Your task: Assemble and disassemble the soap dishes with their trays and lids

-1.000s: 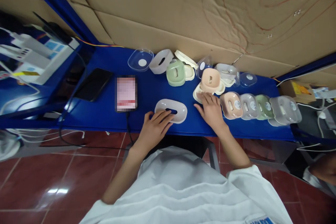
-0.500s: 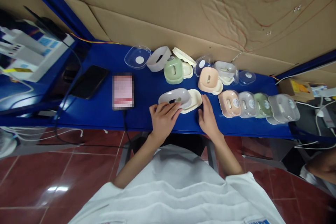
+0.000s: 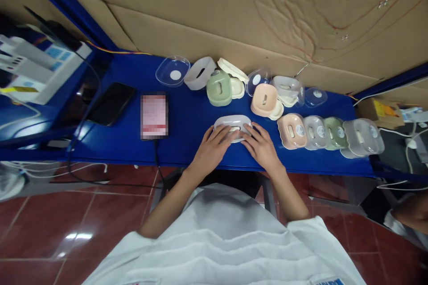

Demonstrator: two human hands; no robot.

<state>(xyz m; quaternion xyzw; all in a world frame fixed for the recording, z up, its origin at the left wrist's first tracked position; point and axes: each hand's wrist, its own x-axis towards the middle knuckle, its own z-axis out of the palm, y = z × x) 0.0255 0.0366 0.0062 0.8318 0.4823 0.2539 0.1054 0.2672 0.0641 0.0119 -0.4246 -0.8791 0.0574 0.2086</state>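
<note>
A pale grey-lilac oval box [image 3: 233,120] lies on the blue table in front of me, with a light strip showing in its central slot. My left hand [image 3: 214,147] grips its left side and near edge, fingers reaching over the top. On the right side, my right hand [image 3: 262,147] holds the same box with bent fingers. The cream base cannot be made out beneath it. Beyond the box stand a green box [image 3: 219,90] beside a cream piece [image 3: 237,88] and a peach box [image 3: 264,100] against another cream piece [image 3: 277,110].
Lidded peach [image 3: 291,131], grey [image 3: 316,132] and green [image 3: 335,133] boxes line up at right, near a larger clear-lidded box [image 3: 364,138]. Clear lids [image 3: 173,71] lie at the back. A blurred pink-screened device [image 3: 154,116] and black phone [image 3: 112,103] are left; a person's arm shows far right.
The grey-lilac box has moved right, over where the cream base was. My right hand has moved left onto the box, and my left hand has shifted slightly right with it.
</note>
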